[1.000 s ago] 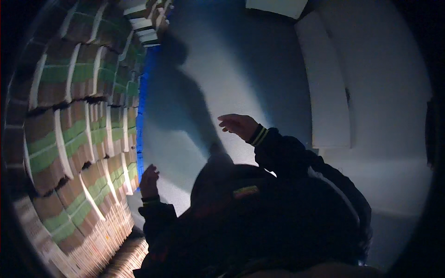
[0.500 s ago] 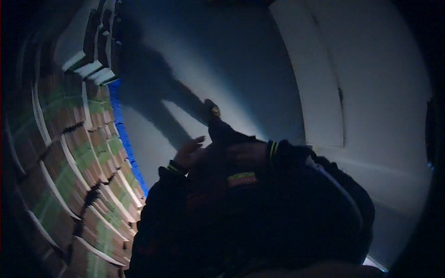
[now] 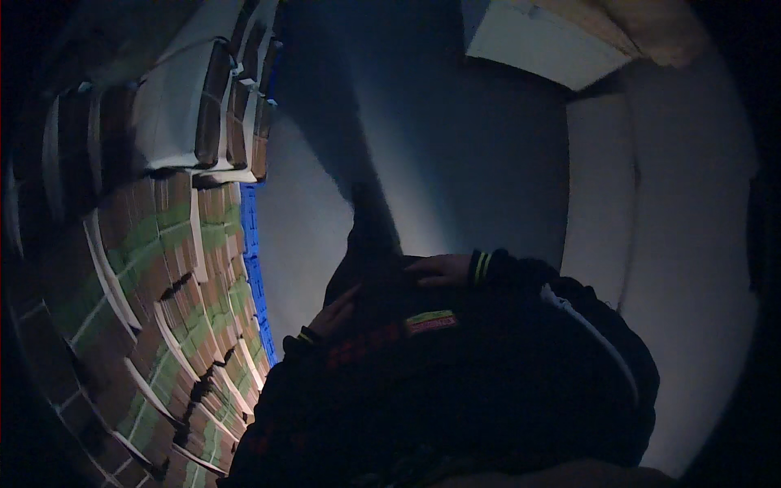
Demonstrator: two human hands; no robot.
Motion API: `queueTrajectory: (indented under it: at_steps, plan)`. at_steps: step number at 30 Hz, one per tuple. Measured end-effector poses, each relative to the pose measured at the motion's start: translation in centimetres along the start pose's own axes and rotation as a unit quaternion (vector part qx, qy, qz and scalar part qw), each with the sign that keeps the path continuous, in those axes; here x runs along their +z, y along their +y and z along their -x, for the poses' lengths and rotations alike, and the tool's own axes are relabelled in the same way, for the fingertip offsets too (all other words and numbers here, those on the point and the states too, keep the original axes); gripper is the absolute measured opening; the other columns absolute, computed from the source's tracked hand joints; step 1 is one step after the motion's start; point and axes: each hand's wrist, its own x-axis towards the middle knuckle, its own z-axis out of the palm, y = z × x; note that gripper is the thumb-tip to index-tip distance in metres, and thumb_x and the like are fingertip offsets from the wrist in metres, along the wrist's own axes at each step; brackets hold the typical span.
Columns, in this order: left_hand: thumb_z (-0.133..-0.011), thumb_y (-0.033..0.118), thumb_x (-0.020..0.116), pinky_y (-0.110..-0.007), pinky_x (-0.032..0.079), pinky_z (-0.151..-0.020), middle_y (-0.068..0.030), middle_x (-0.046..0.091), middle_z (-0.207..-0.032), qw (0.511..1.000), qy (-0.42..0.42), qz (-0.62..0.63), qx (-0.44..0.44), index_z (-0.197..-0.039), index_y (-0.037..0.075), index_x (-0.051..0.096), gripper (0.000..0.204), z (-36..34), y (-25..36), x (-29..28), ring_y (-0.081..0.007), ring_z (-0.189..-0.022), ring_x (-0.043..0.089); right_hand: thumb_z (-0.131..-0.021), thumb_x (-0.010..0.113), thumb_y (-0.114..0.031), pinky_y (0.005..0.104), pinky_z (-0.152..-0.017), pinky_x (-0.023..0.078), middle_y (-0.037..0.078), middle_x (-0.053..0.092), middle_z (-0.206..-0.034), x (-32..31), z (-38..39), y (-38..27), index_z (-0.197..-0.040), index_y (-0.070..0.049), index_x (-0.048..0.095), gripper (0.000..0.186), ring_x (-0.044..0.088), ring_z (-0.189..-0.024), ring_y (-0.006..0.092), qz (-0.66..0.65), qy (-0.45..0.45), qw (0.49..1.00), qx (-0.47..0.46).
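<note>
My left hand [image 3: 335, 315] lies low against my dark clothing, its fingers stretched out up and to the right. My right hand [image 3: 439, 268] rests across the front of my body with the fingers straight and pointing left. No object shows in either hand. Both sleeves are dark with yellow-green stripes at the cuffs. A small yellow and red patch [image 3: 431, 321] marks the dark jacket below the hands. Dim light hides the finer detail of the fingers.
Tall stacks of brown and green bundles [image 3: 154, 236], layered with pale sheets, stand along the left above a blue base [image 3: 254, 281]. Farther up is a pale wrapped stack [image 3: 175, 106]. A white box-like block [image 3: 545, 45] stands far right, near a pale raised strip [image 3: 600, 195]. Grey floor [image 3: 472, 163] lies between.
The view has moved along the stacks, and the white block has come in at the far right. My left hand has lowered against my clothing. My right hand's fingers now show more clearly.
</note>
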Motion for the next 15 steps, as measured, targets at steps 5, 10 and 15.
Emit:
queueTrajectory:
  at_steps: [5, 10, 15]
  plan:
    - [-0.097, 0.028, 0.039, -0.034, 0.026, -0.109, -0.0123, 0.034, -0.144, 1.000, -0.018, -0.009, -0.023, -0.143, 0.011, 0.027, 0.051, -11.5, 8.2, -12.0, -0.0229, -0.132, 0.033, -0.093, 0.045, -0.043, 0.0417, -0.104, 0.035, 0.017, 0.043, -0.134, -16.6, -3.0, -4.7, -0.139, -0.013, 0.035, 0.056, 0.044, -0.122, 0.0311, 0.045, 0.046, 0.996, 0.068]
    - [-0.096, 0.029, 0.043, -0.033, 0.031, -0.105, -0.0121, 0.040, -0.140, 0.989, -0.102, -0.083, -0.074, -0.143, 0.014, 0.028, 0.052, -23.4, 19.2, -24.1, -0.0207, -0.128, 0.039, -0.093, 0.045, -0.044, 0.0425, -0.104, 0.035, 0.018, 0.045, -0.133, -31.6, -3.1, -6.0, -0.138, -0.011, 0.037, 0.056, 0.044, -0.122, 0.0308, 0.013, 0.070, 0.996, 0.059]
    - [-0.096, 0.030, 0.045, -0.033, 0.032, -0.104, -0.0120, 0.043, -0.138, 0.988, -0.137, -0.067, 0.002, -0.141, 0.014, 0.033, 0.050, -36.6, 24.8, -33.0, -0.0202, -0.126, 0.041, -0.092, 0.048, -0.043, 0.0408, -0.101, 0.037, 0.018, 0.046, -0.133, -43.4, -3.3, -4.2, -0.137, -0.012, 0.039, 0.055, 0.046, -0.120, 0.0293, -0.055, 0.194, 0.974, 0.102]
